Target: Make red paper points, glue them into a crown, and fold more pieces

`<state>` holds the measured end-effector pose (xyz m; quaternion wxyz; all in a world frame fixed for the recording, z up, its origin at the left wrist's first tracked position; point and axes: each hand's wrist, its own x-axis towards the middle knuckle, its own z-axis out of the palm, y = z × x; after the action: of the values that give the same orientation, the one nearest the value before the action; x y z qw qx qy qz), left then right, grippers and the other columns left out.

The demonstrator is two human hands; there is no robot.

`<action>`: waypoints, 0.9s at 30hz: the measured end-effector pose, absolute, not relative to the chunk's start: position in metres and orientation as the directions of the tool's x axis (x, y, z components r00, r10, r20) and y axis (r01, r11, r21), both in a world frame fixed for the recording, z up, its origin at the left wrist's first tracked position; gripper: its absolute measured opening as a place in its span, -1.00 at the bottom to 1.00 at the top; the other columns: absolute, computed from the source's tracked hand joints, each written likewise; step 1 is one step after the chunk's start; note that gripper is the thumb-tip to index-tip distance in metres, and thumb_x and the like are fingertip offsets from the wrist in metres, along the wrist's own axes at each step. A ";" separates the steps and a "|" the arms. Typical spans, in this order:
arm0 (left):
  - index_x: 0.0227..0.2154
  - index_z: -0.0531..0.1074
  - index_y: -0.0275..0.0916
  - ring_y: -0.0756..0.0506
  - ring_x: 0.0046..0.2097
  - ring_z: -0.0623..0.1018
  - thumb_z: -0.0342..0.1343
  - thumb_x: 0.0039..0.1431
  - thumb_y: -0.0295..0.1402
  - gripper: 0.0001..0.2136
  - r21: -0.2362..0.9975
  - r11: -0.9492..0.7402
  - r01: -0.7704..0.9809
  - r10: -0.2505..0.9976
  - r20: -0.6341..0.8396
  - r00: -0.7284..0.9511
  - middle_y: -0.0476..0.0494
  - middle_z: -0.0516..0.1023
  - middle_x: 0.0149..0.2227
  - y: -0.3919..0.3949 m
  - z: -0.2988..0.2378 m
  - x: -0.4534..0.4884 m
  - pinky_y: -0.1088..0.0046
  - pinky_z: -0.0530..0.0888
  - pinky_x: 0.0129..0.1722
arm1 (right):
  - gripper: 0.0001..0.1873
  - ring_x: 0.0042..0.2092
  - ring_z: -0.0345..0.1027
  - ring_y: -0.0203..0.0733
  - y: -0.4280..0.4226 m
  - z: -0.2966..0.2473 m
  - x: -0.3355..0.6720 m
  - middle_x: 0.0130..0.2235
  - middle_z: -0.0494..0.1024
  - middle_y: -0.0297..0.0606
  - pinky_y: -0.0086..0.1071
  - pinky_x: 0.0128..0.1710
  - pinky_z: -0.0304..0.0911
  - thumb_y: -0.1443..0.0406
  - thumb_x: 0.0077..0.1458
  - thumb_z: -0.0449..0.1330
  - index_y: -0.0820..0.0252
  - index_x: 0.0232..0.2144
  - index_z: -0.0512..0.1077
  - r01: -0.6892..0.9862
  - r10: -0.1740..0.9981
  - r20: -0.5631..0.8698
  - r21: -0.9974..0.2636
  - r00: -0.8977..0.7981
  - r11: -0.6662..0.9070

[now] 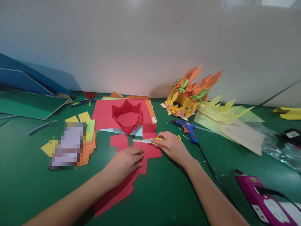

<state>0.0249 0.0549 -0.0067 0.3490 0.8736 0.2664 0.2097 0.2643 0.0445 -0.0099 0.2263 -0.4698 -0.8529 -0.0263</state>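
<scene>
Steadiness matters most, I judge: my left hand (125, 161) should press the flat, straight-edged red paper pieces (146, 153) firmly, fingertips clear of the cutting line, while I draw the yellow-handled craft knife with a long silver blade (144, 141) in level, unhurried strokes. My left hand grasps nothing; it lies palm-down on the paper, on the near side of the red folded-paper crown with pointed tips (127, 109). My right hand (172, 146) grips the knife by its handle, close to where the blade begins. The knife lies nearer me than the crown and reaches to its right, along the far edge of one red piece; whether the blade sits inside a fold, I cannot tell. Its tip points left, handle right, so its long axis runs crosswise before the crown.
</scene>
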 end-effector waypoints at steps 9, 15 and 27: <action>-0.23 0.42 -0.29 -0.18 -0.07 0.50 0.15 0.13 -0.43 -0.86 0.394 -0.787 0.474 0.570 0.173 0.803 -0.23 0.49 -0.06 0.054 0.001 0.025 0.22 0.49 -0.06 | -0.68 -0.25 0.29 -0.11 0.041 -0.012 0.268 -0.24 0.49 -0.10 -0.28 -0.30 0.24 0.27 0.27 -0.01 0.17 -0.09 0.49 0.861 0.807 0.477 -0.179 -0.348 0.477; 0.00 0.34 -0.23 -0.25 0.04 0.43 0.23 0.07 -0.35 -0.59 0.299 -0.785 0.543 0.601 0.155 0.784 -0.29 0.34 0.14 0.056 0.000 0.025 0.10 0.43 0.02 | -0.69 -0.25 0.32 -0.07 0.041 -0.013 0.270 -0.23 0.50 -0.09 -0.21 -0.27 0.26 0.29 0.25 0.00 0.21 -0.09 0.49 0.898 0.836 0.469 -0.177 -0.284 0.404; -0.02 0.32 -0.24 -0.25 -0.04 0.44 0.18 0.10 -0.16 -0.57 0.285 -0.807 0.517 0.583 0.248 0.773 -0.27 0.46 -0.05 0.066 0.002 0.027 0.09 0.43 -0.05 | -0.51 0.01 0.31 -0.02 0.023 -0.004 0.225 0.03 0.47 -0.11 -0.08 0.01 0.23 0.15 0.17 0.12 0.15 0.13 0.28 0.735 0.833 0.329 -0.398 -0.445 0.550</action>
<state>0.0270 0.0663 0.0022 0.1004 0.9363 0.2939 0.1641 0.2250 0.0231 -0.0044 0.2489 -0.4642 -0.8443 0.0986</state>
